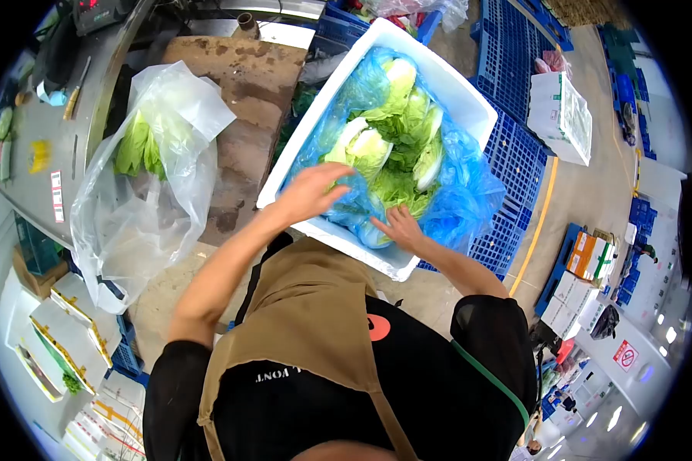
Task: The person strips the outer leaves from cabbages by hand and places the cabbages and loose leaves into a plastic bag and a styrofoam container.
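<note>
In front of me is a white foam box [482, 115] lined with a blue plastic bag [463, 175]. Several Chinese cabbages [367, 146], pale with green leaves, lie inside it. Over the box's near left side, my left hand [313, 194] has its fingers apart, close to the liner and a cabbage. My right hand [402, 228] reaches in over the near edge, fingers spread against the leaves of a cabbage [409, 198]. Neither hand visibly holds anything. To the left lies a clear plastic bag [158, 219] with green leafy vegetables [140, 150] in it.
A brown stained board [246, 100] lies between the clear bag and the box. On the metal table [34, 184] at left is a knife [75, 92]. Blue pallets [507, 169] stand behind and right of the box; a white box [557, 115] rests there. Stacked cartons [580, 280] sit farther right.
</note>
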A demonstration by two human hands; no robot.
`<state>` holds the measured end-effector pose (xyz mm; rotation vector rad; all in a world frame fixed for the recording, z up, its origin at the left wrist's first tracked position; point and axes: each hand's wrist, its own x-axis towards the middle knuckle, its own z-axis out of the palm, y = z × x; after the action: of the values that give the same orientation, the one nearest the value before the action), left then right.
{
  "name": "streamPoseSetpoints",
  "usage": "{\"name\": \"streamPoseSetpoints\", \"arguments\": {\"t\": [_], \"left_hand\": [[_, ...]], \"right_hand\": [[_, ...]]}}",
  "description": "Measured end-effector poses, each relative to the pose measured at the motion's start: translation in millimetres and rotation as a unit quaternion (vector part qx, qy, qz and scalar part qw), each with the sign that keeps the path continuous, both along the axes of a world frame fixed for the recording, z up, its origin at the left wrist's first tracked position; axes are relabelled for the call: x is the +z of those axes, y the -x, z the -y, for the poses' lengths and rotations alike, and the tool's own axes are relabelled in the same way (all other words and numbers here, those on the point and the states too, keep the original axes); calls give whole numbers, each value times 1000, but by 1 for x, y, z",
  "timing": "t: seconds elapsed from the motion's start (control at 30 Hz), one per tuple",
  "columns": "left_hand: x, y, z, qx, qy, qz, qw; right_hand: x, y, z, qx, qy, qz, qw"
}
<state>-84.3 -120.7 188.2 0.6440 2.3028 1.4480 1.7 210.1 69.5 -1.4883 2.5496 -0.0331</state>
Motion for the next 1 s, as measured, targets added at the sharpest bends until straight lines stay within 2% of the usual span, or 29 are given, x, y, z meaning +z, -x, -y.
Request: {"name": "streamPoseSetpoints", "arguments": {"t": [0.07,0.13,0.23,0.3,0.37,0.47,0.5,0.6,0.67,0.7,0.77,0.83,0.9,0.97,1.0], "left_hand": [[-47,9,-66,-40,-73,78,993],[-96,9,-114,-60,-91,171,979],[-192,-19,-143,-75,20,206,975],[-227,-48,-133,-174,143,226,948],[-177,-58,-112,-324,284,258,865],[-135,-82,-71,-275,178,97,940],[-130,-88,-63,-262,183,79,944],[-113,-103,-44,-284,212,54,933],[-109,-119,-31,-246,191,36,950],[-113,-125,-26,-241,188,19,952],[-102,-123,-29,-247,186,51,950],[-97,-123,-32,-240,159,72,955],[-98,-125,-28,-225,146,89,959],[-102,-127,-25,-223,148,94,959],[-95,-123,-25,-213,140,110,961]], "right_hand": [[16,2,-2,-8,2,-21,1000],[18,-1,-5,-22,-4,-34,999],[10,-10,-11,-48,-26,-30,998],[5,-18,-16,-60,-41,-21,997],[10,-12,-21,-38,-48,48,997],[19,10,-6,-70,-106,181,975],[17,19,2,-93,-135,225,960],[-10,38,35,47,-292,196,935],[-24,42,42,58,-193,138,970],[-60,37,40,57,-145,160,975],[-80,27,34,37,-204,176,962],[-60,23,22,27,-268,238,933],[-54,14,20,12,-261,222,939],[-62,-10,2,-27,-181,126,975],[-55,-7,2,-2,-197,125,973]]}}
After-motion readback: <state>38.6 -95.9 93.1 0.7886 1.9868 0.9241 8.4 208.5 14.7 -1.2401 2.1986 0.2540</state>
